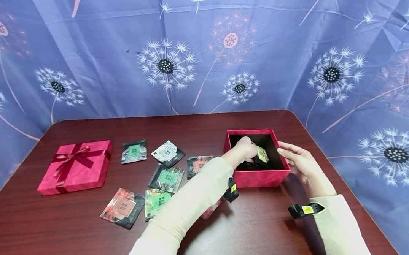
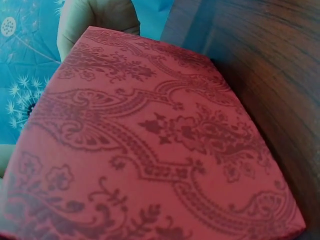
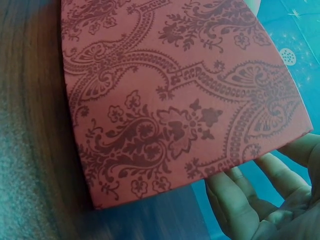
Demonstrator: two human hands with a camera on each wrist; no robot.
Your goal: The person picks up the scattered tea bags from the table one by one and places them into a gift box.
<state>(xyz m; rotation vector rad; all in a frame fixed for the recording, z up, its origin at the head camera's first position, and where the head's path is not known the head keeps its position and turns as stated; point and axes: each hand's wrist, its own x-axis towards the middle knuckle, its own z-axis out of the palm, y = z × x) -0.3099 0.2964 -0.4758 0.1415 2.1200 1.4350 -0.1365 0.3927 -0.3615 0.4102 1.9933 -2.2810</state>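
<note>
An uncovered red gift box (image 1: 261,179) with a dark inside stands on the right half of the table. My left hand (image 1: 245,149) reaches down into it, fingers curled at a black sachet with a yellow label (image 1: 262,154), which it grips inside the box. My right hand (image 1: 303,165) rests at the box's right side, its fingertips and thumb touching the wall near the rim. The right wrist view shows those fingers (image 3: 232,205) fairly straight beside the patterned box wall (image 3: 175,115). From the left wrist, the box's near wall (image 2: 150,130) hides most of the left hand.
The red lid with a ribbon bow (image 1: 77,167) lies at the left. Several flat sachets are spread mid-table, among them a green-labelled one (image 1: 134,151), a white-labelled one (image 1: 166,151) and a red-labelled one (image 1: 123,207). My left forearm (image 1: 190,200) partly covers others.
</note>
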